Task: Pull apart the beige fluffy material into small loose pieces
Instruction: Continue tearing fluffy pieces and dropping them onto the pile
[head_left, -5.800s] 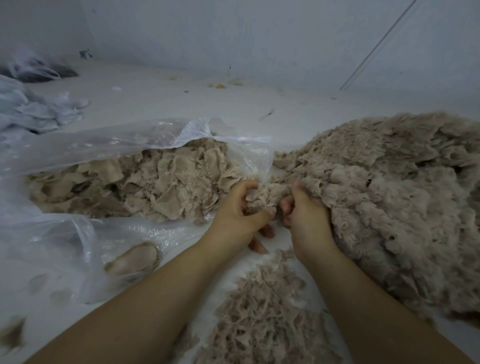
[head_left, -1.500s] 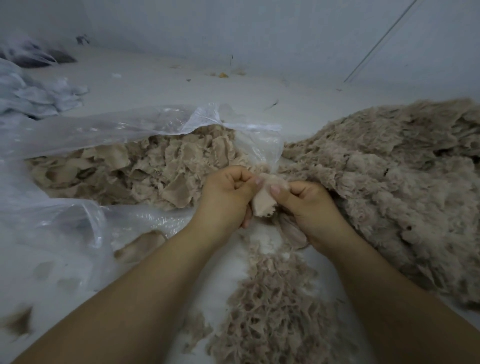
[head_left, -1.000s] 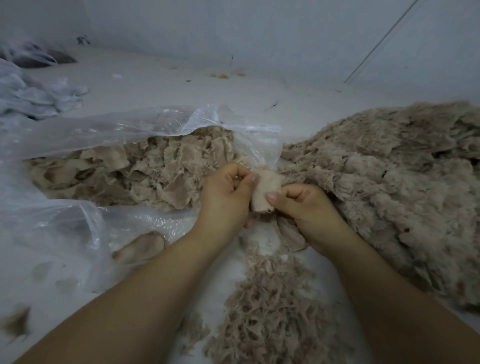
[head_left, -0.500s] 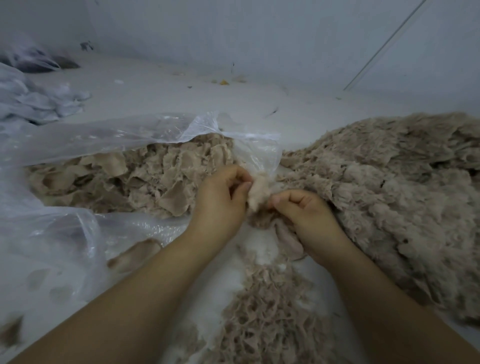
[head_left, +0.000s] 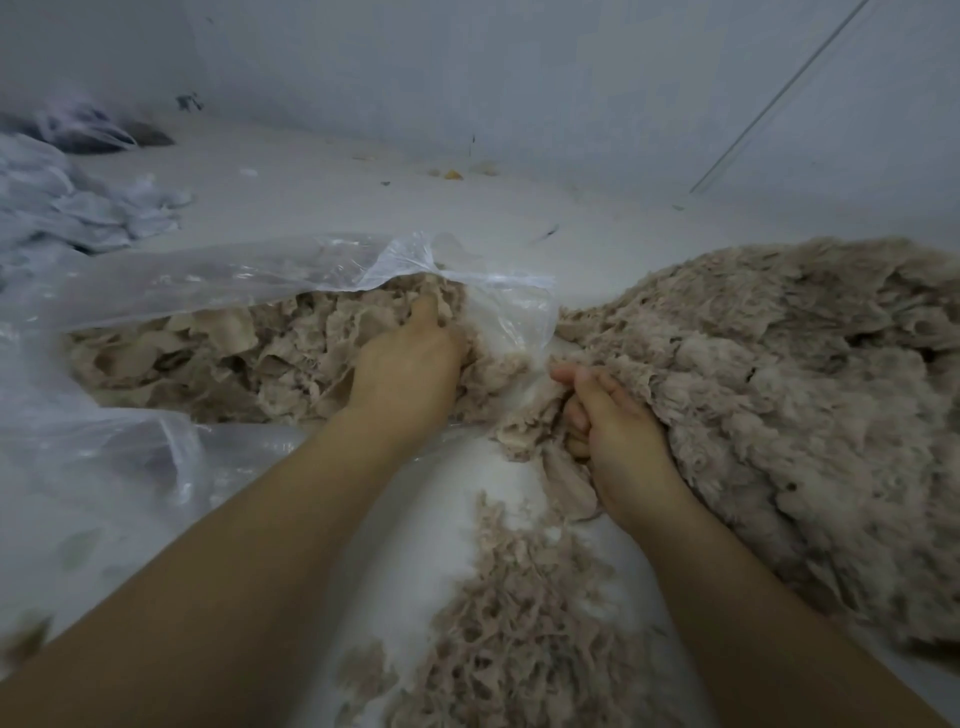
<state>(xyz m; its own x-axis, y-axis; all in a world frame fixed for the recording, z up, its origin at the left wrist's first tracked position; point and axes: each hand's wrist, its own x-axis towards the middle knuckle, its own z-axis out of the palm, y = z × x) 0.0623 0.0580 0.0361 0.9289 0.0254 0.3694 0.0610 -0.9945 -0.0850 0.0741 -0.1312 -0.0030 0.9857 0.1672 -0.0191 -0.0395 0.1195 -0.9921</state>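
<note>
right now the left hand (head_left: 410, 364) is reaching into the open mouth of the clear plastic bag (head_left: 218, 280), its fingers sinking among the flat beige pieces (head_left: 218, 353) piled inside; whether it is holding anything there, i cannot tell. the right hand (head_left: 608, 421) is curling its fingers round a tuft at the near edge of the big beige fluffy heap (head_left: 779, 395), which is lying on the pale floor (head_left: 363, 197) to the right of the bag. just below both hands, a trail of small shredded bits (head_left: 514, 623) is lying loose. crumpled whitish plastic (head_left: 78, 208) is sitting far left.
</note>
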